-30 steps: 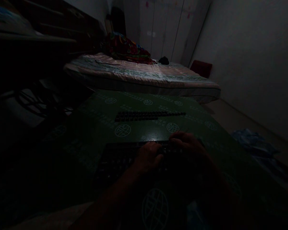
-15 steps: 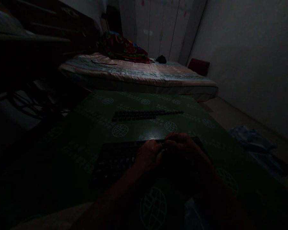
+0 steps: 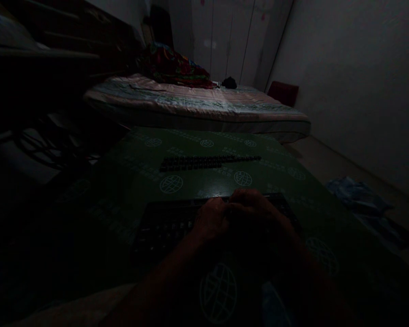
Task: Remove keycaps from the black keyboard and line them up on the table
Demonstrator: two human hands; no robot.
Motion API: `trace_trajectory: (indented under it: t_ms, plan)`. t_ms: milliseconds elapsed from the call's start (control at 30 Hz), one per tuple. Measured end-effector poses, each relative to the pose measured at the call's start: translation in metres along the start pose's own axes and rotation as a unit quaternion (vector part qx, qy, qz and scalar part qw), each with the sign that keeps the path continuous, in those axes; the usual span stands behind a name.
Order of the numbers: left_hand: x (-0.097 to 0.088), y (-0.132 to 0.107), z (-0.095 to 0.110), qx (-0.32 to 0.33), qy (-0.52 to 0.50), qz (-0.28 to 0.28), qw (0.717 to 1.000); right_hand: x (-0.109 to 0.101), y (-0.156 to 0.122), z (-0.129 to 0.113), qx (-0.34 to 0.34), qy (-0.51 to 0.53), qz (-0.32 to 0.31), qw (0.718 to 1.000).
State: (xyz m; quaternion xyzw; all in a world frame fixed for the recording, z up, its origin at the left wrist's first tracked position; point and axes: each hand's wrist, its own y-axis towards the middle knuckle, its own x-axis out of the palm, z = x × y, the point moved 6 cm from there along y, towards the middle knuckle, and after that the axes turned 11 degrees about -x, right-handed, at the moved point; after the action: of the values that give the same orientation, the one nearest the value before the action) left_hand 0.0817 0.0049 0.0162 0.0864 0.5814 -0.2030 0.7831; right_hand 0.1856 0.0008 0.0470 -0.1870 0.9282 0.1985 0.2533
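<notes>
A black keyboard (image 3: 167,222) lies on a green printed board (image 3: 122,181) in front of me. Both of my hands rest close together over its middle and right part. My left hand (image 3: 211,218) is closed, its fingers curled down at the keys. My right hand (image 3: 254,204) is bent over next to it, fingers together and touching or nearly touching the left. Darkness hides the fingertips and whatever they hold. Beyond the keyboard, several loose black keycaps (image 3: 191,162) lie in rows, the back row reaching farther right.
Past the board stands a bed (image 3: 197,104) with a red patterned blanket (image 3: 177,68) on it. Crumpled cloth (image 3: 361,195) lies on the floor at right. A bluish piece (image 3: 274,304) shows near the front edge. A dark wheel-like frame (image 3: 41,145) is at left.
My right hand has shifted slightly left and rolled over toward the left hand, covering the small gap between them. The left hand, keyboard and keycap rows stay nearly where they were.
</notes>
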Motion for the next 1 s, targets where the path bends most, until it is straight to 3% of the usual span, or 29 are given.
trace_trajectory:
  t_ms: [333,533,833,1000]
  plan:
    - [0.001,0.001,-0.006,-0.038,-0.052,0.002,0.998,0.008,-0.003,0.015,0.054,0.048,0.088,0.993]
    - [0.000,-0.001,-0.001,0.006,-0.033,0.019,0.999,0.011,-0.005,0.028,0.084,0.060,0.145,0.984]
    - [0.005,-0.001,0.001,0.033,-0.013,0.043,0.998,0.019,-0.013,0.042,0.110,0.237,0.246,0.933]
    - [0.004,-0.002,0.001,0.026,-0.049,0.046,0.997,0.011,-0.013,0.037,0.101,0.242,0.281,0.923]
